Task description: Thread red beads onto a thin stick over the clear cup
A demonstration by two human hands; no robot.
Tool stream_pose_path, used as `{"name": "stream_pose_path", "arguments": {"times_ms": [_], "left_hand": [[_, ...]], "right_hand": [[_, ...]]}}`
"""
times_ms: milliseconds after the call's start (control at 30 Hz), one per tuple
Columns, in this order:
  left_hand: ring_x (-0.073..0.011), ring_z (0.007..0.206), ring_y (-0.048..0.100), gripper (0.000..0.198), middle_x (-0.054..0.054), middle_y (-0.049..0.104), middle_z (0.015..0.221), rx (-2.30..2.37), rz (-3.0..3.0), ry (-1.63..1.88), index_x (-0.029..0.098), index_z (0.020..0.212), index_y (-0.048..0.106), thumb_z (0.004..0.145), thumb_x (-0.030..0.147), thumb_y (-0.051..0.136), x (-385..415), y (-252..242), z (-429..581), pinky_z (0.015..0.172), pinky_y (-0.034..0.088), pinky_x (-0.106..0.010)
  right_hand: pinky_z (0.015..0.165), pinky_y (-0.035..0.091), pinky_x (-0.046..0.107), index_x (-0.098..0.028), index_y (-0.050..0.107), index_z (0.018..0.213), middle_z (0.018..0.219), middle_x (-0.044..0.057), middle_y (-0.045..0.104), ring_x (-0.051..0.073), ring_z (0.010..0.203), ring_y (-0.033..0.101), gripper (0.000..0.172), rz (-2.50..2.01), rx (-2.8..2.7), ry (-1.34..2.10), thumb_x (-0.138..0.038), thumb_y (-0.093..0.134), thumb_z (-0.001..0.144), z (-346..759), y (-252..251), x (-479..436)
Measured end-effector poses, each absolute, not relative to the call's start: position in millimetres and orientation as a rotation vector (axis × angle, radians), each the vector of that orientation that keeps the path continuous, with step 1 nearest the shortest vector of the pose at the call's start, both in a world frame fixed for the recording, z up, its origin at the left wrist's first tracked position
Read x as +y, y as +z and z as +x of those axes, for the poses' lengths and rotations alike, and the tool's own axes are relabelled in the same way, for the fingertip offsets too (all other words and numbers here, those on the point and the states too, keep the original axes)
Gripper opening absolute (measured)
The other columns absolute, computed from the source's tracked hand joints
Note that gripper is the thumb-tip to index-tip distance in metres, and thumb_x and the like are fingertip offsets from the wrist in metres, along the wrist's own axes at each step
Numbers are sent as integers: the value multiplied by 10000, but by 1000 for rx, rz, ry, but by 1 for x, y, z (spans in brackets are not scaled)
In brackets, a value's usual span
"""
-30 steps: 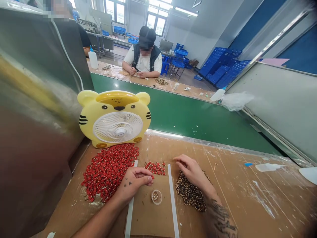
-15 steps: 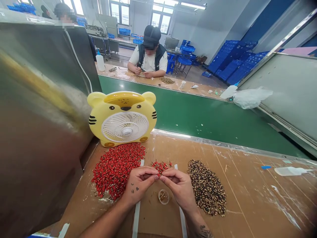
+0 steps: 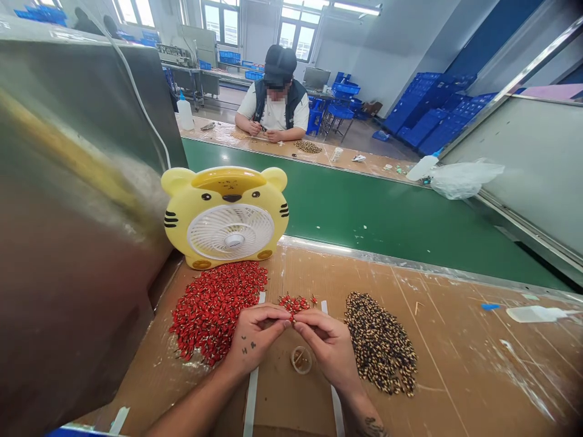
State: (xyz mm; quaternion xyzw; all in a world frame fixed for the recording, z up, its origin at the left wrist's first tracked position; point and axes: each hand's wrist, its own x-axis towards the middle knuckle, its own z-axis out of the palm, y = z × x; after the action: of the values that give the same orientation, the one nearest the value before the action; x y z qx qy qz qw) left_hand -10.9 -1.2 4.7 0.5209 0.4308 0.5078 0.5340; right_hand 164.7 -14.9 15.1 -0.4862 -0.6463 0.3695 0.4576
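Observation:
My left hand (image 3: pixel 257 337) and my right hand (image 3: pixel 328 343) meet fingertip to fingertip above the table, each closed in a pinch. Between them shows a small red piece (image 3: pixel 292 318), mostly covered by the fingers; its exact kind is too small to make out. Just behind the fingertips lies a little heap of red pieces with thin dark tips (image 3: pixel 295 302). Beside my left hand spreads a large pile of red pieces (image 3: pixel 214 309). To the right of my right hand is a pile of black-and-gold beads (image 3: pixel 380 343). A small clear round cup (image 3: pixel 301 360) stands below my hands, a thin stick in it.
A yellow tiger-faced fan (image 3: pixel 225 218) stands behind the red pile. Metal housing (image 3: pixel 82 212) walls off the left. Beyond the cardboard-covered table (image 3: pixel 455 352) runs a green conveyor belt (image 3: pixel 355 200). A white squeeze bottle (image 3: pixel 535 314) lies at right. Across the belt sits a person (image 3: pixel 277 100).
My hands keep almost the same pinch, with only slight finger shifts. Specks on the green belt have moved a little to the left.

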Motion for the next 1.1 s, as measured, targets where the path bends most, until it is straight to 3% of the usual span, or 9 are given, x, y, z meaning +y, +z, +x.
{"name": "stream_pose_path", "arguments": {"times_ms": [500, 700, 867, 1100], "left_hand": [[-201, 664, 686, 119, -84, 757, 731, 1063, 1145, 1173, 185, 748, 813, 721, 296, 783, -3, 5, -10, 613, 535, -275], [-219, 787, 700, 89, -88, 770, 835, 1107, 1269, 1148, 182, 754, 791, 751, 248, 732, 0, 3, -9, 715, 551, -284], [-208, 753, 687, 149, -63, 765, 832, 1296, 1447, 1079, 188, 884, 781, 801, 225, 664, 12, 6, -13, 708, 532, -275], [-211, 785, 681, 262, -70, 767, 857, 1328, 2047, 740, 207, 887, 786, 841, 128, 541, 51, 17, 6, 741, 487, -283]], "right_hand": [[760, 544, 319, -231, 741, 939, 881, 60, 745, 196, 828, 690, 161, -1186, -1730, 809, -238, 580, 941, 158, 23, -17], [796, 550, 326, -231, 748, 931, 908, 53, 754, 200, 856, 693, 109, -1173, -1780, 811, -248, 647, 892, 177, 32, -7], [762, 537, 343, -212, 728, 885, 891, 80, 739, 218, 837, 675, 173, -1324, -1650, 612, -307, 589, 927, 220, 27, 3], [737, 514, 356, -216, 709, 881, 828, 70, 710, 218, 805, 636, 178, -1212, -1847, 522, -255, 548, 947, 236, 6, 4]]}}
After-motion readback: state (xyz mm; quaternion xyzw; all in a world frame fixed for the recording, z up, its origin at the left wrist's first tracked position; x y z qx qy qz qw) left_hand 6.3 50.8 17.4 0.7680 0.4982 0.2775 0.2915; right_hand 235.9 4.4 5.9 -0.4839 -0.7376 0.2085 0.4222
